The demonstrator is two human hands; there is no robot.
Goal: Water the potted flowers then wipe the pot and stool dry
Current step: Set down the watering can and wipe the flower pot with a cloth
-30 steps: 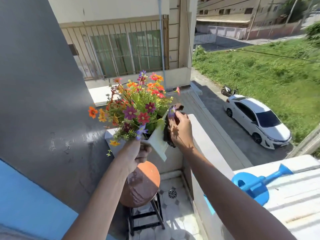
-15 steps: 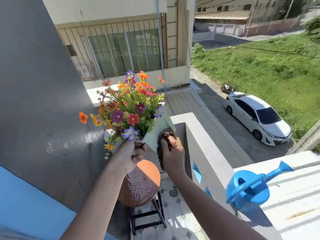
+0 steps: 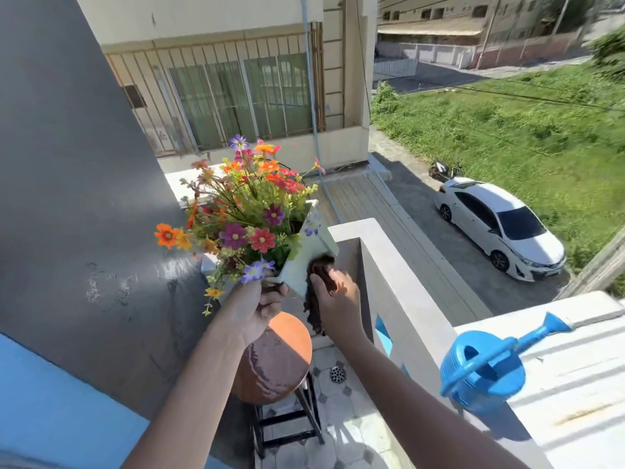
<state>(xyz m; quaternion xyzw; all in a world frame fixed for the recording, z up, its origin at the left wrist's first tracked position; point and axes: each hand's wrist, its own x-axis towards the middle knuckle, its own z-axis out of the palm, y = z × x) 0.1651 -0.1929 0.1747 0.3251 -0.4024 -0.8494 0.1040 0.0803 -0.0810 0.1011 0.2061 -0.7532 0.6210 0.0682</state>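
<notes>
- My left hand (image 3: 252, 304) is closed round the lower corner of the white pot (image 3: 306, 255), holding it up tilted above the stool (image 3: 277, 360), flowers (image 3: 247, 211) leaning left.
- My right hand (image 3: 338, 299) is curled on a dark cloth (image 3: 318, 286), pressing it flat against the pot's right face.
- Step in hand, as I judge it: wiping the pot dry; watering looks done, with the blue watering can (image 3: 483, 370) parked on the ledge (image 3: 575, 384) to my right.
- To do it well: keep the left grip firm, as the pot hangs in the air near the balcony wall (image 3: 389, 265); wipe in long strokes top to bottom, then turn the pot for the hidden faces and base.
- Stool seat shows wet patches, so it needs wiping afterwards.
</notes>
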